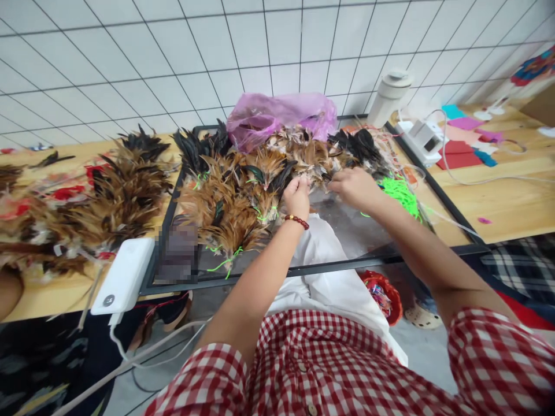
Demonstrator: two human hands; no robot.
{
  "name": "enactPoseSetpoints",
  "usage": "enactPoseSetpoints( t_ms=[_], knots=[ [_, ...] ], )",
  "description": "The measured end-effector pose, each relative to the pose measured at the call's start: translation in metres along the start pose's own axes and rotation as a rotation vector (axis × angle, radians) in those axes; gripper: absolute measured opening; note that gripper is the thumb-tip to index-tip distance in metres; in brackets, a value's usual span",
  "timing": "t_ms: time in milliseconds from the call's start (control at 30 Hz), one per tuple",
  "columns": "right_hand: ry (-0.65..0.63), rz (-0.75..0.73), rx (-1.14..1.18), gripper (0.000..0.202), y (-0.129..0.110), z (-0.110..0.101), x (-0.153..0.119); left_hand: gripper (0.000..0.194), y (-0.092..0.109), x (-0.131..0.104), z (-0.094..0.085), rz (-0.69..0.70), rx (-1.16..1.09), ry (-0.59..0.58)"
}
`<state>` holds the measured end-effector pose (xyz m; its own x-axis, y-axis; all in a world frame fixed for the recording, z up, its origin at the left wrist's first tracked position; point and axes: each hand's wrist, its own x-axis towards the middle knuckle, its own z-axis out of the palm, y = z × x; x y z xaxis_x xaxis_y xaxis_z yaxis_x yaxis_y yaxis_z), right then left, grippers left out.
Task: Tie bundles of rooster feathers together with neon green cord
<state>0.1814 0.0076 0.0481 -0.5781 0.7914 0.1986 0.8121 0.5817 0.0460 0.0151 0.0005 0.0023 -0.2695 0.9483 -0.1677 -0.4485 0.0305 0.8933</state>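
My left hand (pixel 298 196), with a beaded bracelet at the wrist, is closed in a pinch over the black-framed tray (pixel 277 271). Dark feathers lie right beside its fingertips; what it pinches is too small to make out. Facing it, my right hand (pixel 354 188) has its fingers drawn together at the edge of the loose brown feathers (pixel 303 153); its fingertips hide anything in them. Brown feather bunches (pixel 236 222), some tied with bright green string, fill the tray's left side. A heap of green string (pixel 401 196) lies by my right forearm.
A pink plastic bag (pixel 281 118) stands at the back. A white bottle (pixel 389 98) and a power strip (pixel 422 141) are to the right. More feathers (pixel 125 196) and a white power bank (pixel 124 277) lie left. A red basket (pixel 384 297) sits below.
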Motion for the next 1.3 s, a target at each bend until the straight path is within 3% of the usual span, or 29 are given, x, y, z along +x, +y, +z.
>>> enactPoseSetpoints(
  t_ms=[100,200,300,367,433,533,633,733,1000,1167,1300],
  knots=[
    [-0.131,0.017,-0.111,0.026,0.005,0.019,0.016,0.032,-0.001,0.001,-0.001,-0.004,-0.021,0.006],
    [-0.022,0.099,0.036,0.023,0.021,0.029,0.008,0.031,-0.002,0.000,0.000,-0.001,-0.040,-0.010],
    [0.242,0.210,0.463,0.019,0.026,0.037,0.002,0.027,-0.004,-0.003,0.003,-0.032,-0.046,-0.075],
    [0.337,0.317,0.845,0.029,0.018,0.042,0.003,0.024,-0.006,-0.006,0.006,-0.060,-0.042,-0.107],
    [0.340,0.388,1.148,0.043,0.006,0.045,0.005,0.020,-0.007,-0.007,0.008,-0.070,-0.039,-0.102],
    [0.281,0.384,1.321,0.053,-0.008,0.043,0.007,0.016,-0.007,-0.007,0.007,-0.055,-0.054,-0.079],
    [0.255,0.384,1.302,0.053,-0.013,0.038,0.006,0.014,-0.007,-0.003,0.004,-0.026,-0.062,-0.054],
    [0.311,0.416,1.242,0.049,-0.014,0.037,0.005,0.013,-0.012,0.001,0.001,0.012,-0.018,-0.041],
    [0.350,0.362,0.998,0.031,-0.019,0.040,0.005,0.009,-0.027,0.004,0.002,0.184,0.055,-0.113],
    [0.392,0.237,0.633,0.020,-0.028,0.038,0.002,0.008,-0.029,0.004,0.002,0.171,0.049,-0.115],
    [0.243,0.173,0.291,0.020,-0.027,0.033,-0.001,0.013,-0.017,0.006,0.002,0.061,-0.096,-0.047]
  ],
)
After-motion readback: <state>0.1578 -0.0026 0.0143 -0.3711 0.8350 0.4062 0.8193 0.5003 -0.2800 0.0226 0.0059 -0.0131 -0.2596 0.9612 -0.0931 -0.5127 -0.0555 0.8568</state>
